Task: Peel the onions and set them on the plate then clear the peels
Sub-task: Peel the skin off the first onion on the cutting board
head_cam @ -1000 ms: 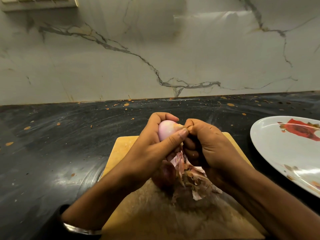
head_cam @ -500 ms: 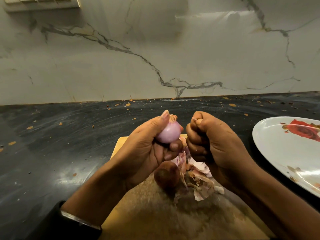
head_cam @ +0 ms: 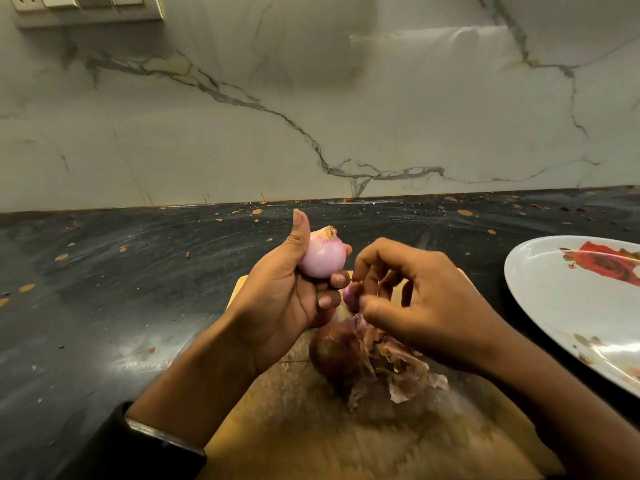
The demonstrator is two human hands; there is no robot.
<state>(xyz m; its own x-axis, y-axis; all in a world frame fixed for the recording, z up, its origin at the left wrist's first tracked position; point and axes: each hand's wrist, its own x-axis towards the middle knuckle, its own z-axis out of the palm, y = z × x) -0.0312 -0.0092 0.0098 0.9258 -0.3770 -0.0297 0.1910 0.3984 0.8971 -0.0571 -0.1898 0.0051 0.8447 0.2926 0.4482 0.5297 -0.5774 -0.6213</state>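
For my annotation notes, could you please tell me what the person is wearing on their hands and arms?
Both hands are bare, with no gloves or rings visible. The left hand has a thin silver metal bangle at the wrist, next to a black cuff or sleeve edge. The right hand and its forearm show no sleeve or jewellery.

One view only, from a head-worn wide-angle camera; looks forward and down from above and behind the hands, toward the marble wall [head_cam: 311, 98] at the back; close in on the cutting board [head_cam: 311, 434], which fills the lower middle; forearms enter from the bottom corners; dark counter [head_cam: 104, 289] stretches left and right, its far edge bowed by the lens; plate [head_cam: 554, 292] cut off at the right edge; switch panel [head_cam: 86, 8] clipped at the top left.
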